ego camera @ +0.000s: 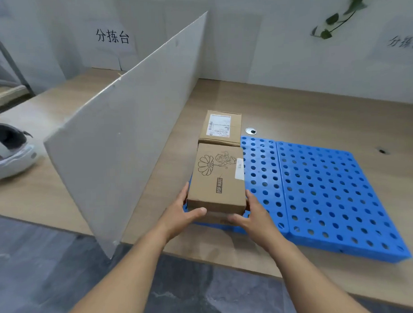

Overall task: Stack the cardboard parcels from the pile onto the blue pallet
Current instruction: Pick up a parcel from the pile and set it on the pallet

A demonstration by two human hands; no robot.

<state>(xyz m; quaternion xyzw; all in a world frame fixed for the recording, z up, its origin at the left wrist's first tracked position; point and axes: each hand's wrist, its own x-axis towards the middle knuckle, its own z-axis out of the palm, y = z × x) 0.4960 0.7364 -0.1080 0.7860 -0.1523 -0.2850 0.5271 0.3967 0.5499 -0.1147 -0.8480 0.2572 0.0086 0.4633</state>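
- Handling (judged): printed parcel (216,177) is a small, stiff carton, prob. light, since two hands carry it w/o visible strain. Walls look rigid and corners crushable. Plain board should give fair friction, not slippery.
- Grip pts (judged): opposite L & R side walls, low and toward the near end, w/ thumbs on the near face for tilt control. Keep off the white sticker at the R top edge.
- Left hand (179,212): fingers lie along the L wall, thumb curls across the near face; it clasps the printed parcel.
- Right hand (254,215): fingers lie along the R wall, thumb at the near lower edge; it clasps the same parcel.
- Looks: brown kraft carton; black line drawing (flower + figure) on top, plus a "POP MART" stamp.
- Position: at the near-L corner of the blue pallet (331,194), which lies on the table (293,111). Seated or just above the deck: cannot tell. A paler strip under its near face may be another carton; unclear.
- Labelled parcel (221,127): just beyond, at the pallet's far-L corner, close to or touching the printed one.
- Divider board (120,140): stands to the L. The pile is not in view.
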